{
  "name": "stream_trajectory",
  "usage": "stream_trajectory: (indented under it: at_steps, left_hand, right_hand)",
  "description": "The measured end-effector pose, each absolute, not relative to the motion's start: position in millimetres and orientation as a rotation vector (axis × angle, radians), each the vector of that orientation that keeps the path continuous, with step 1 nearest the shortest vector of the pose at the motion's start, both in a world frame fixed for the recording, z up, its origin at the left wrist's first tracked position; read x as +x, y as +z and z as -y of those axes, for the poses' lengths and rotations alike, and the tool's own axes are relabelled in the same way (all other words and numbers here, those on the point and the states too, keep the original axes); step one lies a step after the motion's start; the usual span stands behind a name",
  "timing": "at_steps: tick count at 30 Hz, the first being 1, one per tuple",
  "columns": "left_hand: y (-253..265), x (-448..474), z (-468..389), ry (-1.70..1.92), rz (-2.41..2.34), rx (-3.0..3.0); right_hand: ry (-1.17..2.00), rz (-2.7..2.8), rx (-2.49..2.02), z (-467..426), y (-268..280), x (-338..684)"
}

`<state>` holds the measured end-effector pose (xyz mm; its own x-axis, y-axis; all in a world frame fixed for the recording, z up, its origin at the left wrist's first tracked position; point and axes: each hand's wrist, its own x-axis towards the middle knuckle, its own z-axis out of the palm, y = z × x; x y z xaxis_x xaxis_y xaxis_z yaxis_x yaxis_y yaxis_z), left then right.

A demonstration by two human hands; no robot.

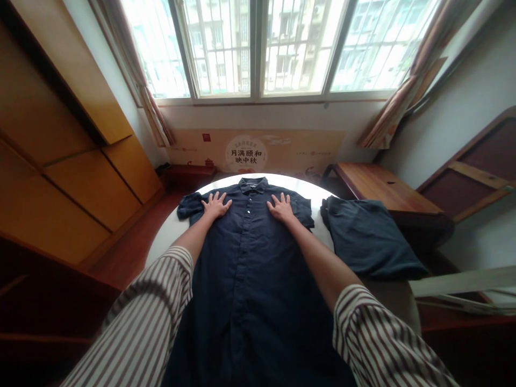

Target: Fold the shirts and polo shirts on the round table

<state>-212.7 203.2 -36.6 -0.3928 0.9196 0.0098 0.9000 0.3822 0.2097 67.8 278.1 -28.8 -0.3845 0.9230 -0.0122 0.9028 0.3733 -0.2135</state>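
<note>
A dark navy button-up shirt [258,258] with short sleeves lies front side up, its collar at the far end. My left hand [216,206] rests flat on the shirt near the left shoulder, fingers spread. On the opposite side, my right hand [281,207] presses on the cloth close to the right sleeve, its fingers also apart. Neither hand grasps the fabric. The shirt's buttons run down the middle, and its lower end reaches toward me past the bottom of the picture.
Under the shirt is a white round table [163,244]. Folded dark garments [371,234] lie at its right edge. Beyond stand a wooden desk [389,188] at right, a yellow-brown cabinet [100,183] at left and a window [258,48] with curtains. A printed banner [282,148] hangs below the window.
</note>
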Motion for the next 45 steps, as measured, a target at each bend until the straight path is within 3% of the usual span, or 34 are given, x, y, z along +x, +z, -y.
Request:
stream_trajectory:
  at_steps: [8,17,23,29,45]
  left_hand:
    - [-34.9,-211.9,-202.5,0.300,-2.541,1.663]
    - [-31.6,-208.4,-200.4,0.318,-2.542,1.665]
    - [-33.0,-207.9,-200.7,0.323,-2.544,1.666]
    - [-35.0,-209.6,-203.0,0.333,-2.549,1.687]
    - [-32.5,-218.2,-228.8,0.214,-2.582,1.679]
  right_hand:
    - [0.261,2.442,-1.744,-288.0,-30.1,70.3]
    - [0.271,2.143,-2.198,-284.1,-4.7,112.2]
    - [0.228,2.398,-1.866,-298.1,13.2,100.5]
    - [0.323,2.592,-1.608,-302.9,-5.8,59.6]
    - [0.350,2.596,-1.679,-329.5,-21.0,32.1]
